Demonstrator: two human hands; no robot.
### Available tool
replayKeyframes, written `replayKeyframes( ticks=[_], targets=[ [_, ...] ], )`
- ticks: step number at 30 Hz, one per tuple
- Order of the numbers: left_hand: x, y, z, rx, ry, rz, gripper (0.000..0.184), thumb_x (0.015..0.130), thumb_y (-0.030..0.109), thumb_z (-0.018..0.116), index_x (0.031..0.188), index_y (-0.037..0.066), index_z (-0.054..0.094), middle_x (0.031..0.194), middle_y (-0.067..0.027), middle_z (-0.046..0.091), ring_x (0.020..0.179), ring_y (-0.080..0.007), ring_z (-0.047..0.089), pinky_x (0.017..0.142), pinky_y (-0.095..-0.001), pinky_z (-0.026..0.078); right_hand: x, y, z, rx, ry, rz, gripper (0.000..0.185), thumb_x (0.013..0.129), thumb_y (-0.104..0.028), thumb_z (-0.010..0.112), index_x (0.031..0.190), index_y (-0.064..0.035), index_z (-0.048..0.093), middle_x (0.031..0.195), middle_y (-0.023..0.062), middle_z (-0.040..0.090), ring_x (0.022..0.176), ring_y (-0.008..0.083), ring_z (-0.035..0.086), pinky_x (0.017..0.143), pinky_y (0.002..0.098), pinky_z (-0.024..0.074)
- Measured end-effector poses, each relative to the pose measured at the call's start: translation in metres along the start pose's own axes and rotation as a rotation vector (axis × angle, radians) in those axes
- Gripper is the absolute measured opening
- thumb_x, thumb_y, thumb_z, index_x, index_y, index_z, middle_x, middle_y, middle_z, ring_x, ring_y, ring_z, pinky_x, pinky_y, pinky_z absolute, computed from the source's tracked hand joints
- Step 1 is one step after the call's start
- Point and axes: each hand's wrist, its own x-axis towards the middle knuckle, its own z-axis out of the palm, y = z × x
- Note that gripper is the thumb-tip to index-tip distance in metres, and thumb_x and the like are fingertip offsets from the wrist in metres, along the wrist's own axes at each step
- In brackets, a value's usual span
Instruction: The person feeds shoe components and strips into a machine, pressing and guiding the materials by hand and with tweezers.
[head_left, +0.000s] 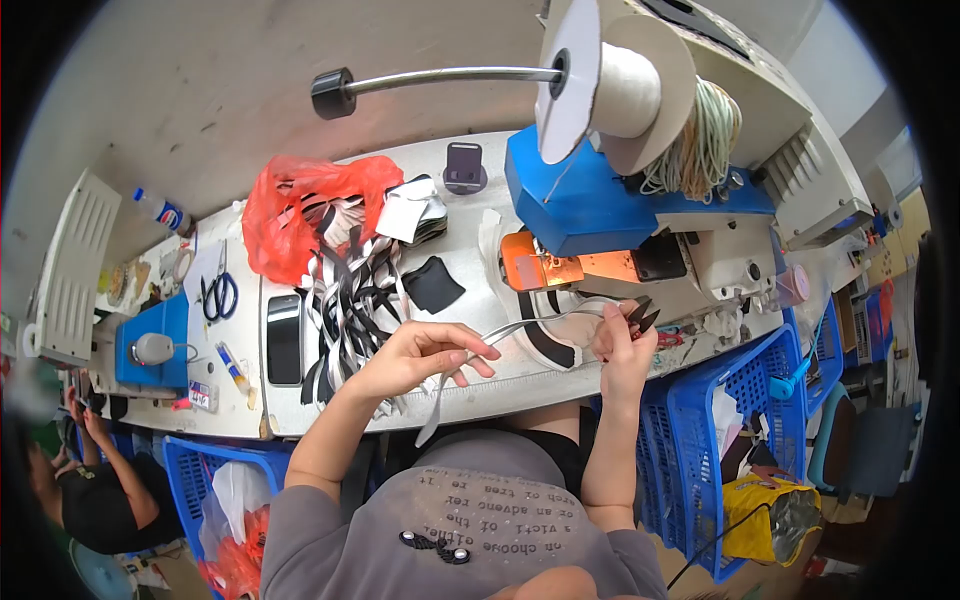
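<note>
A long light-grey fabric strip [513, 326] stretches between my two hands. My left hand [425, 357] holds it loosely among half-curled fingers, and its tail hangs below toward my lap. My right hand [622, 345] pinches the other end of the strip and also keeps dark thread snips [644, 314] in its grip, blades pointing up and right. Just beyond that hand is the orange plate [545, 268] of the blue sewing machine [570, 190]. A black-and-white strip [548, 345] lies curved on the table between the hands.
Left of my left hand lies a heap of black and white strips [345, 310], spilling from a red plastic bag [275, 220]. A phone [284, 340], a black fabric piece [433, 285] and a phone stand [464, 168] rest nearby. Blue baskets [690, 430] flank me; another person [110, 490] sits left.
</note>
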Motion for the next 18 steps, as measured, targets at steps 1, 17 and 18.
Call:
replayKeyframes(
  ticks=[1, 17, 18],
  targets=[
    [-0.001, -0.001, 0.001, -0.041, -0.016, 0.024, 0.028, 0.093, 0.000, 0.051, 0.119, -0.001, 0.058, 0.120, -0.0167, 0.059, 0.107, -0.0259, 0.062, 0.081, -0.0304, 0.053, 0.000, 0.001, -0.002, 0.014, -0.009, 0.000, 0.011, 0.090, -0.007, 0.060, 0.083, -0.0049, 0.052, 0.052, -0.0054, 0.040, 0.041, 0.0020, 0.029, 0.039, 0.0215, 0.0203],
    [-0.023, -0.007, 0.021, -0.244, 0.155, 0.242, 0.069, 0.079, -0.007, 0.060, 0.142, -0.001, 0.032, 0.147, -0.0202, 0.028, 0.132, -0.0340, 0.039, 0.095, -0.0398, 0.050, -0.044, 0.014, 0.045, -0.427, -0.853, 0.255, 0.010, 0.083, -0.010, 0.070, 0.084, -0.0010, 0.068, 0.051, -0.0070, 0.037, 0.049, 0.0036, 0.030, 0.046, 0.0246, 0.0247],
    [-0.024, -0.008, 0.020, -0.230, 0.182, 0.258, 0.070, 0.079, -0.007, 0.060, 0.142, 0.000, 0.032, 0.148, -0.0203, 0.027, 0.132, -0.0343, 0.038, 0.095, -0.0395, 0.050, -0.044, 0.015, 0.048, -0.468, -0.945, 0.274, 0.010, 0.083, -0.011, 0.071, 0.085, -0.0014, 0.069, 0.051, -0.0067, 0.036, 0.049, 0.0040, 0.030, 0.046, 0.0251, 0.0246]
  ],
)
